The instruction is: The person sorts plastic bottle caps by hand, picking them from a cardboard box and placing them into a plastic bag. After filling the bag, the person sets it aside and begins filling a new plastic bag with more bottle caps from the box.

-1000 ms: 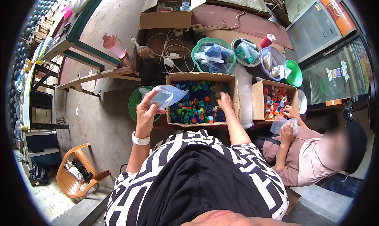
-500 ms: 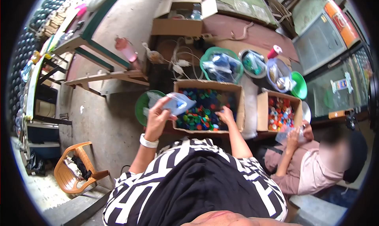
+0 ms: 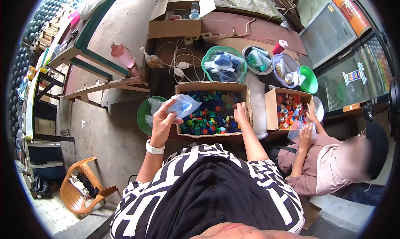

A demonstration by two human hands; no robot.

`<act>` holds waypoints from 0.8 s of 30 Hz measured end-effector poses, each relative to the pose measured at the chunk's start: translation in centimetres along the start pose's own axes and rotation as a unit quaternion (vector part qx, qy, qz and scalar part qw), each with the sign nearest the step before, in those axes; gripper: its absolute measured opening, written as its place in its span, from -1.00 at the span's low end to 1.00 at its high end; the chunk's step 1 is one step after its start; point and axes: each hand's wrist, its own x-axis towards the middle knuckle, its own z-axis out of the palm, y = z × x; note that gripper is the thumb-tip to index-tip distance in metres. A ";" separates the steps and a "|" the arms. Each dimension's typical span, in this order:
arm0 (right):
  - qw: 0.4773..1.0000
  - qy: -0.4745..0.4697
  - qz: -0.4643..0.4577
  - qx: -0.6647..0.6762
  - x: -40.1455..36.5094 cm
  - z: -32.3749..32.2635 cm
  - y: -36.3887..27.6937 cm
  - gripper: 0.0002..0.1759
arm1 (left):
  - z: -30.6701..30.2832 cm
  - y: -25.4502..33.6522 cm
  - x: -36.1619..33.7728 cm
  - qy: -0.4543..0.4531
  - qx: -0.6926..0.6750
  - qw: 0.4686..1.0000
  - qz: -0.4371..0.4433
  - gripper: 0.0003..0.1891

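My left hand (image 3: 163,119) is closed on the edge of a clear plastic bag (image 3: 185,107), holding it over the left side of a cardboard box (image 3: 249,107). Colourful bottle caps (image 3: 208,121), mostly green, blue and dark ones, fill the box. Inside its right end, close to the wall, is my right hand (image 3: 240,114), its fingers drawn together among the caps. What those fingers hold, if anything, is too small to make out. Beside my left hand stands a green basin (image 3: 143,116) with plastic bags in it.
At right, a co-worker (image 3: 329,168) holds a clear bag and reaches into a smaller box (image 3: 271,109) of red, orange and white caps. Behind the boxes stand a teal basin (image 3: 204,64) of bagged blue caps, other bowls, and a power cable (image 3: 179,57). An orange chair (image 3: 68,193) stands lower left.
My right hand has shifted within the box, its fingers now drawn closer together near the right wall. My left hand still holds the bag. The co-worker's one hand has moved into the smaller box.
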 end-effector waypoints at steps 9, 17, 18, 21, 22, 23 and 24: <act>0.927 -0.069 -0.159 -0.332 3.2 0.1 0.3 -0.86 | 0.8 0.8 -0.1 0.010 0.012 1.000 0.016 -0.53; 0.939 -0.064 -0.099 -0.324 5.6 0.1 -0.7 -0.79 | -0.8 1.9 -1.4 0.053 0.024 0.997 0.045 -0.56; 0.939 -0.071 -0.093 -0.323 5.7 -0.1 -0.9 -0.78 | -0.8 2.1 -1.7 0.053 0.023 0.997 0.045 -0.56; 0.944 -0.101 -0.051 -0.311 6.4 -0.1 -1.1 -0.75 | -0.8 2.4 -2.1 0.078 0.029 0.996 0.021 -0.51; 0.945 -0.108 -0.038 -0.308 6.6 0.2 -0.9 -0.74 | -0.8 2.4 -2.2 0.077 0.029 0.996 0.021 -0.51; 0.963 -0.049 -0.022 -0.264 6.6 0.6 -0.8 -0.75 | -0.9 2.4 -2.3 0.076 0.030 0.996 0.017 -0.52; 0.963 -0.049 -0.021 -0.263 6.4 0.5 -0.9 -0.75 | -0.9 2.4 -2.3 0.076 0.030 0.997 0.013 -0.52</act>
